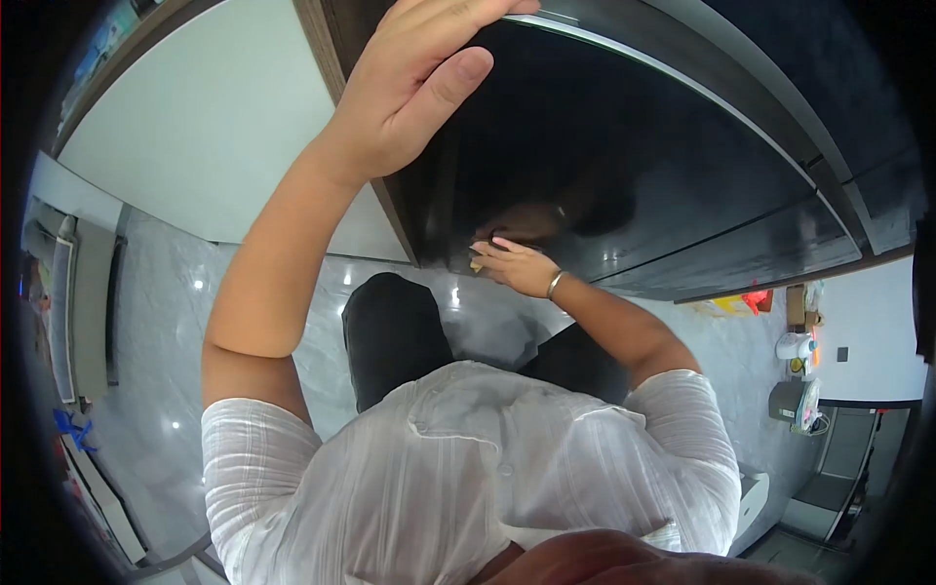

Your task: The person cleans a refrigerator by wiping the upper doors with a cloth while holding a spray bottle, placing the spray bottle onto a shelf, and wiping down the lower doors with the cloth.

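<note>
My left hand (pixel 409 97) is at the top of the view, its fingers stretched out over the upper edge of a glossy black appliance door (pixel 663 136). The thumb stands apart, and the fingertips are partly cut off by the frame. Low on the same dark front, my right hand (pixel 523 268), with a bangle at the wrist, presses a small yellowish cloth (pixel 476 263) against the surface. Most of that cloth is hidden under the fingers. A reflection of the hand and arm shows in the black gloss.
A white cabinet panel (pixel 205 127) with brown wooden edging adjoins the door on the left. Below lies a grey marbled floor (pixel 166 292). Along the right wall stand a white jug (pixel 796 345), a grey bin (pixel 788 401) and a red-and-yellow bag (pixel 751 300).
</note>
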The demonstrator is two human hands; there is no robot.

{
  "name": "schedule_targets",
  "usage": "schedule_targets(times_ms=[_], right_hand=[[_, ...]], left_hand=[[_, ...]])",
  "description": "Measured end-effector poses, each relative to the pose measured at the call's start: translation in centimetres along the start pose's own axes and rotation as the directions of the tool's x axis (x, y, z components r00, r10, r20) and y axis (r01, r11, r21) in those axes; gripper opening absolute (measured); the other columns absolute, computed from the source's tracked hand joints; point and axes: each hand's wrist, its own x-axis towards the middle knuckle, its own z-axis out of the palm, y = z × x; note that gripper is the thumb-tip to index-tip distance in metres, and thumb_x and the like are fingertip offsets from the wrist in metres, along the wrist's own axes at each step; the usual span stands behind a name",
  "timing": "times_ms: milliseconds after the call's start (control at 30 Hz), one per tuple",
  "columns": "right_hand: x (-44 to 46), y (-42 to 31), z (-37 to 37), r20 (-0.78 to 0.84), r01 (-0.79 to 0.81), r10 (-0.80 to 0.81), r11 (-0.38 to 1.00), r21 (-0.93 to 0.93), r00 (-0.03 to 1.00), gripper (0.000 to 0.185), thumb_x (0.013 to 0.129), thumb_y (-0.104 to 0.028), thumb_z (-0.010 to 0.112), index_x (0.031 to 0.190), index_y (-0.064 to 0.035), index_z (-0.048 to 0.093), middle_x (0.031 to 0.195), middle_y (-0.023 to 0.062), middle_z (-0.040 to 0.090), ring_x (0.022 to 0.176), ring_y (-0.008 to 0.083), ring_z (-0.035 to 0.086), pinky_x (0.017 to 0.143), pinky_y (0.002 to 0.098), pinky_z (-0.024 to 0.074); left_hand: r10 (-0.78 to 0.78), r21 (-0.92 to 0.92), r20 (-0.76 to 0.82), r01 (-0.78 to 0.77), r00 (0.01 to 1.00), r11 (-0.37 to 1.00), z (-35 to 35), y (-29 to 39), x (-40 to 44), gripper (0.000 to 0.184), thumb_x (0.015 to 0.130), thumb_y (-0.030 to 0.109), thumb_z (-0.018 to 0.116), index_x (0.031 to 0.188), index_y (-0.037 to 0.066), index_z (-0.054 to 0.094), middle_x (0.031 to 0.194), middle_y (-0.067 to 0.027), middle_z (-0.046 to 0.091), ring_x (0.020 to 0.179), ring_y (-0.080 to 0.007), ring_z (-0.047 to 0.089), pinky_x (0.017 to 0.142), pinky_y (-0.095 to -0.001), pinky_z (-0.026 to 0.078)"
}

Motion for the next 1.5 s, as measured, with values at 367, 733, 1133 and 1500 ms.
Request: schedule_targets(times_ms=[367,733,1133,1500], right_hand=[[6.9,10.7,-22.8,-0.876,-0.418,0.241,0.907,0.050,0.419,0.023,0.070,-0.013,0.076,0.093,-0.0128,0.075,0.128,0.0030,0.068,0.131,0.0344,0.051,0.104,0.0427,0.0418],[3.5,-3.5,7.7,0.115,0.116,-0.110,0.992,-0.043,0.987,0.038,0.093,-0.023,0.058,0.127,-0.0094,0.067,0.151,0.0021,0.049,0.148,0.0204,0.033,0.124,0.0402,0.0212],[-8.7,7.4,-15.6,-0.526,-0.364,0.372,0.923,0.124,0.765,0.020,0.082,-0.012,0.068,0.098,-0.0186,0.078,0.145,0.0013,0.057,0.143,0.0331,0.040,0.114,0.0523,0.0327],[-8.8,3.0,-6.3,-0.490,-0.402,0.420,0.904,0.148,0.764,0.011,0.087,-0.020,0.068,0.095,-0.0203,0.075,0.144,-0.0057,0.056,0.145,0.0217,0.041,0.114,0.0529,0.0357]], left_hand=[[0.127,0.072,-0.002,-0.127,0.992,0.989,-0.7,-1.8,0.3,0.067,0.108,0.047,0.035,0.145,-0.006,0.050,0.120,-0.0152,0.068,0.101,-0.0262,0.052,0.097,-0.0364,0.036],[0.069,0.253,0.063,-0.083,0.996,0.964,-0.6,-1.4,-0.1,0.058,0.105,0.037,0.046,0.145,-0.005,0.050,0.123,-0.0146,0.069,0.102,-0.0243,0.055,0.095,-0.0354,0.037],[-0.048,0.161,0.012,0.045,0.999,0.986,0.7,0.0,0.1,0.054,0.098,0.030,0.054,0.143,0.000,0.055,0.131,-0.0105,0.067,0.112,-0.0242,0.050,0.106,-0.0349,0.032],[-0.152,0.240,-0.083,0.168,0.985,0.956,2.4,0.6,-0.1,0.061,0.106,0.042,0.037,0.146,-0.003,0.050,0.128,-0.0133,0.070,0.107,-0.0205,0.045,0.106,-0.0325,0.028]])
